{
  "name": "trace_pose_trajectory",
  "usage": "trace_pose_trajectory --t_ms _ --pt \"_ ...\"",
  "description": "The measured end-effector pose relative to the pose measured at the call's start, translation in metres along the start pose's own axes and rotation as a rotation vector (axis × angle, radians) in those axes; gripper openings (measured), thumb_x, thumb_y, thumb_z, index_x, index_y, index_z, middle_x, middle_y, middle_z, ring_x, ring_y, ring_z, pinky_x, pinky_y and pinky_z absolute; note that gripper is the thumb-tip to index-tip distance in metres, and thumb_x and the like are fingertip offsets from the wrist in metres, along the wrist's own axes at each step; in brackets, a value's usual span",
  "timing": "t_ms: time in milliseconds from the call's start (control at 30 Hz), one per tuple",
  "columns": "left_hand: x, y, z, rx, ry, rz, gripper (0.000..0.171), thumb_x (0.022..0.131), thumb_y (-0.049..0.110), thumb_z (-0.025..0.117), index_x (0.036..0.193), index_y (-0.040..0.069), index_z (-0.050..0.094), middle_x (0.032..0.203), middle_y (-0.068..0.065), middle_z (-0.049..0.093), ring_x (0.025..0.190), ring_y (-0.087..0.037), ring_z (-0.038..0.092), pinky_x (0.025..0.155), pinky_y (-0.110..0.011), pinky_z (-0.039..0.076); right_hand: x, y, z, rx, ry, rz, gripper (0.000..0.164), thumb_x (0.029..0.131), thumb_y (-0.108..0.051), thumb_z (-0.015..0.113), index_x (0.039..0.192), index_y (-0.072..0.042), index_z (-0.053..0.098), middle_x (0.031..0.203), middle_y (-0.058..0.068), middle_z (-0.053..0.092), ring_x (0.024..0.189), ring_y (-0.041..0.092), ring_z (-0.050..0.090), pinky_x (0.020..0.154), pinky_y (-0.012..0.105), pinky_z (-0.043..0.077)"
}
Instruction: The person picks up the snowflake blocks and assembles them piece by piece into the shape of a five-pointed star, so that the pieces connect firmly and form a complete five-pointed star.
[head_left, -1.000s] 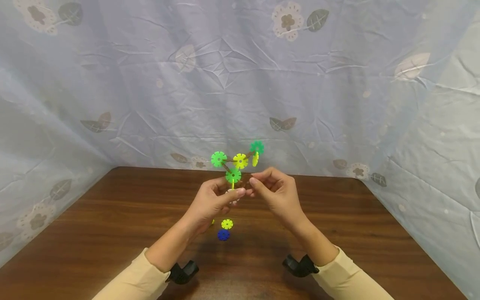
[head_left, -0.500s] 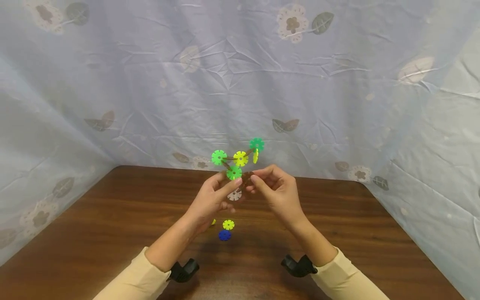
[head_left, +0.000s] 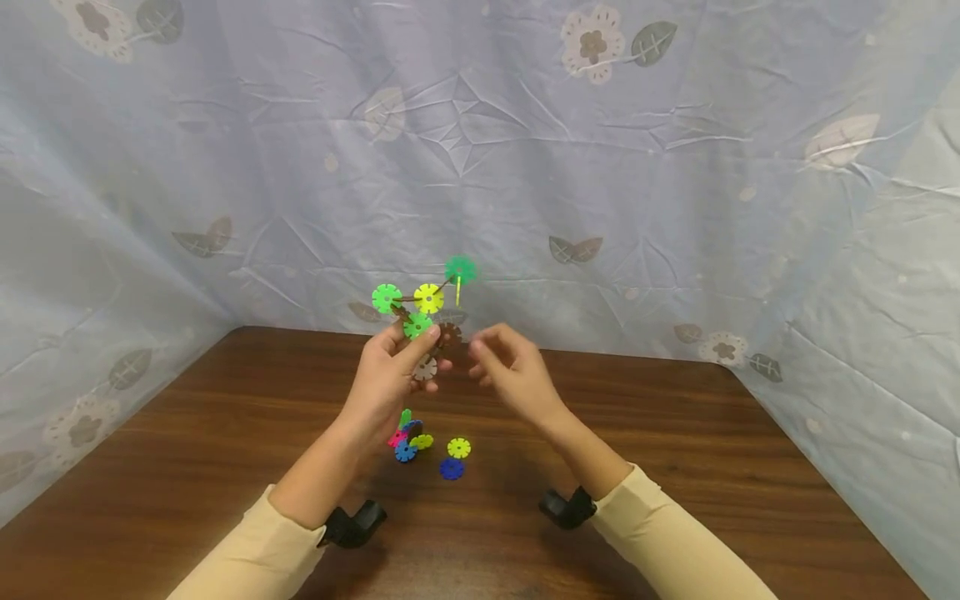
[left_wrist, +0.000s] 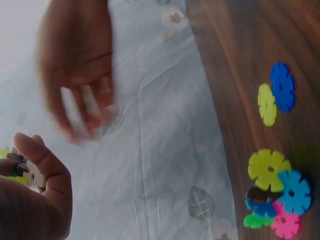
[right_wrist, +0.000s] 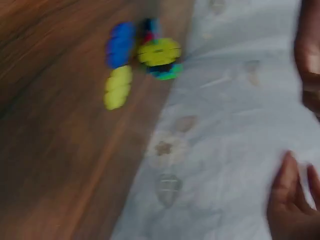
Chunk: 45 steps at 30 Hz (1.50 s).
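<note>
Comparing the views, we find the chain of joined discs (head_left: 417, 319) whole only in the head view, left of the frame's middle, raised in front of the patterned cloth (head_left: 480, 192). We can pick out two light green discs (head_left: 387, 291), a yellow disc (head_left: 429, 291), a deep green disc (head_left: 460, 269) on top with a thin yellow one edge-on beneath it, a brown disc (head_left: 451, 333) and, lowest, a white disc (head_left: 427, 373). The left wrist view gives us only scraps of the chain at its lower left, yet it shows the cluster of discs (left_wrist: 285, 187) on the counter (head_left: 675, 467) more clearly: yellow, brown, blue, pink and green, overlapping at lower right. The right wrist view is blurred; we see the cluster near its top and a separate blue disc (head_left: 452, 469) and yellow piece (head_left: 459, 442) left of it.

Turning to the hands, we see the left hand (head_left: 378, 379) pinching the chain at the lower light green disc, thumb in front, fingers bent behind. The right hand (head_left: 517, 371) is apart from the chain, just beside it, its fingers loosely bent; the right wrist view shows a gap between its digits at lower right.
</note>
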<state>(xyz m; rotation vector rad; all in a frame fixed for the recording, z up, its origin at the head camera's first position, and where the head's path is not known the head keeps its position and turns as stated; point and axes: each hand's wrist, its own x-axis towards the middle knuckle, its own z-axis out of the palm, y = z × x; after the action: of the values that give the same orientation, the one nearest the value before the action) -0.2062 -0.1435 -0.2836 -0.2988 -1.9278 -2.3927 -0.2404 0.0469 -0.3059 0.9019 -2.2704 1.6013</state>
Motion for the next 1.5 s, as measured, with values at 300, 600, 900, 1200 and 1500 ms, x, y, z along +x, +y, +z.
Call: trace_pose_trajectory --t_ms 300,600,900,1200,1500 --pt "0.002 -0.002 -0.004 0.008 -0.015 -0.021 0.025 0.108 0.027 0.060 0.123 0.007 0.061 0.108 0.010 0.070 0.082 -0.010 0.070 0.059 -0.019 0.055 -0.006 0.029 0.047 -0.332 -0.552 0.126 0.034 0.100 -0.008 0.063 0.134 -0.004 0.063 0.112 0.014 0.075 0.091 0.018 0.070 0.080 0.025 0.056" --pt "0.002 0.000 -0.004 0.006 -0.034 -0.034 0.032 0.108 0.030 0.061 0.128 0.006 0.060 0.107 0.009 0.074 0.081 -0.008 0.070 0.060 -0.019 0.055 0.003 0.024 0.060 -0.477 -0.671 0.118 0.031 0.100 -0.003 0.065 0.130 -0.010 0.067 0.127 0.010 0.073 0.124 0.028 0.068 0.104 0.038 0.057" --pt "0.003 0.000 -0.004 0.023 -0.036 -0.029 0.028 0.108 0.029 0.060 0.124 0.006 0.059 0.104 0.011 0.074 0.082 -0.008 0.070 0.059 -0.018 0.055 0.004 0.029 0.056 -0.348 -0.601 0.221 0.042 0.090 -0.009 0.082 0.130 -0.009 0.069 0.130 0.010 0.072 0.111 0.024 0.074 0.092 0.031 0.060" --pt "0.005 -0.001 -0.005 0.028 -0.020 -0.029 0.026 0.109 0.027 0.059 0.124 0.006 0.061 0.108 0.009 0.068 0.082 -0.009 0.068 0.060 -0.018 0.055 0.000 0.035 0.035 -0.014 -0.506 0.256 0.052 0.089 -0.009 0.083 0.134 0.004 0.062 0.120 0.019 0.074 0.106 0.023 0.075 0.090 0.032 0.063" --pt "0.006 -0.003 -0.005 0.020 -0.023 -0.044 0.025 0.109 0.027 0.059 0.122 0.006 0.060 0.107 0.007 0.067 0.082 -0.010 0.067 0.062 -0.019 0.055 -0.005 0.035 0.023 0.046 -0.227 0.282 0.037 0.093 -0.019 0.079 0.124 0.000 0.072 0.109 0.009 0.070 0.093 0.018 0.063 0.077 0.026 0.053"
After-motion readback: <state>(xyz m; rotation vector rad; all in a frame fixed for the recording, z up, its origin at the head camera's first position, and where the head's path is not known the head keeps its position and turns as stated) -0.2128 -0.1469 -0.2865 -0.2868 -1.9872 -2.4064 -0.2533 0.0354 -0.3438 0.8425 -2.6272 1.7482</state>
